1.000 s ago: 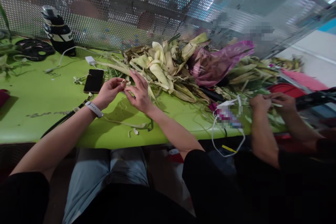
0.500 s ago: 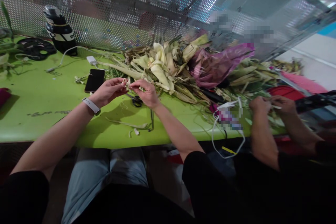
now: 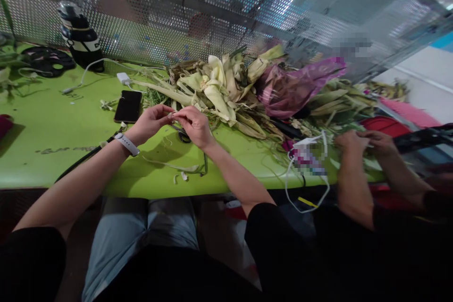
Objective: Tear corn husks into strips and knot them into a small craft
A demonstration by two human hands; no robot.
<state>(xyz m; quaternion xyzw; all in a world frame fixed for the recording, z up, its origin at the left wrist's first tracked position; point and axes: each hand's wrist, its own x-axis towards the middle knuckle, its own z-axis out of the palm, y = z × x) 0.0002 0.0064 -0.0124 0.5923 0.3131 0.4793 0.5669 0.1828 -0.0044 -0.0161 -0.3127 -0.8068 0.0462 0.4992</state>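
Note:
My left hand (image 3: 150, 123) and my right hand (image 3: 195, 126) meet fingertip to fingertip above the green table (image 3: 116, 170). Both are closed in a pinch around a small pale plant piece, mostly hidden by the fingers. Just below my right hand lies a pair of scissors with dark handles (image 3: 184, 137), partly covered. Behind the hands is a heap of pale corn husks (image 3: 217, 85). A long thin stalk (image 3: 170, 165) and small white scraps (image 3: 184, 176) rest nearer the table's front edge.
Left of the heap are a phone (image 3: 128, 106), a white charger (image 3: 123, 79) with its cable, and a dark bottle (image 3: 81, 40). A pink plastic bag (image 3: 293, 87) sits on the right. Another person's hands (image 3: 364, 144) work at far right. A perforated metal screen (image 3: 159, 14) stands behind.
My fingertips have drawn closer together, and the pale piece between them shows less. A dark strap beside my left forearm has come into sight. The other person's hands have barely shifted.

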